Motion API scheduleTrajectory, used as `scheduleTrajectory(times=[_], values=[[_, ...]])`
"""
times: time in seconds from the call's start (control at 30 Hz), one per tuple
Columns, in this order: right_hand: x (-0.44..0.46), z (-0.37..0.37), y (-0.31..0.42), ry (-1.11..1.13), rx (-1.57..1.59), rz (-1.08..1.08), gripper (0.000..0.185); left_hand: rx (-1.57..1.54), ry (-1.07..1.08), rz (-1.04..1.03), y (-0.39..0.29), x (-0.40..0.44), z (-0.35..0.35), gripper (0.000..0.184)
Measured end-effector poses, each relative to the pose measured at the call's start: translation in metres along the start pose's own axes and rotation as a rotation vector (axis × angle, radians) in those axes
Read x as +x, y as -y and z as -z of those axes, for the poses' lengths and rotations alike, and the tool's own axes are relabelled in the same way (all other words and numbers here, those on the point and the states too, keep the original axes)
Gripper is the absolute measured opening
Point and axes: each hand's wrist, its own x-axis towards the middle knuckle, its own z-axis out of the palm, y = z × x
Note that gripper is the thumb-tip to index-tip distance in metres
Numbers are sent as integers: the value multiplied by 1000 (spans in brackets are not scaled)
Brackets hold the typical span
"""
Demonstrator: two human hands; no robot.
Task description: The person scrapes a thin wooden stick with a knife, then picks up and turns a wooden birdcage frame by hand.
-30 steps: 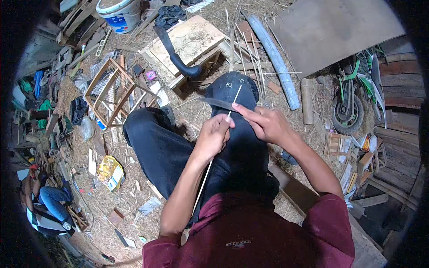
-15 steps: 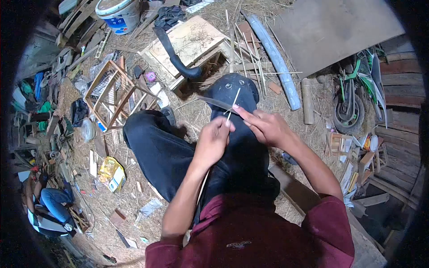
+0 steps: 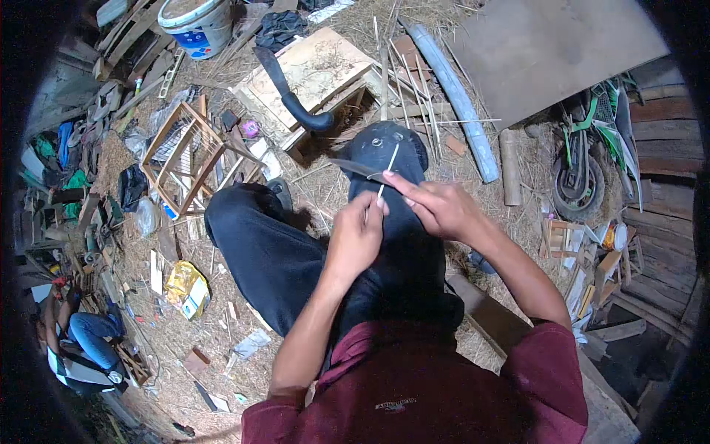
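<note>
My left hand (image 3: 358,228) is closed around a thin pale wooden strip (image 3: 394,154), which sticks up past my fingers over my right knee. Wrapped on a knife, my right hand (image 3: 442,207) rests just to the right, its forefinger stretched along the tool. The knife blade (image 3: 353,168) points left and lies across the strip. My fist hides the knife's handle. Beneath both hands is my dark trouser leg (image 3: 403,251). A machete with a black handle (image 3: 307,115) lies on a low wooden box (image 3: 310,70) beyond my knees.
Several thin strips (image 3: 421,96) and a bluish pole (image 3: 458,103) lie ahead on the right. A wooden frame stool (image 3: 181,159) leans at left, below a white bucket (image 3: 196,26). A green motorbike (image 3: 592,148) stands at right. Another person (image 3: 92,337) sits at far left.
The knife blade has shifted slightly along the strip and looks sharper than before. My left hand has moved a little to the right. Both grips stay the same.
</note>
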Motion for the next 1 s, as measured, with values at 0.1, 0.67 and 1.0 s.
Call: scheduleTrajectory(times=[0.1, 0.67, 1.0], values=[[-2, -1, -1, 46, -32, -12, 60, -18, -16, -40, 3, 15, -7, 25], [1, -1, -1, 44, -10, -20, 57, 53, -27, -18, -2, 4, -1, 21], [2, -8, -5, -129, 84, -80, 54, -143, 44, 176, 6, -42, 11, 27]])
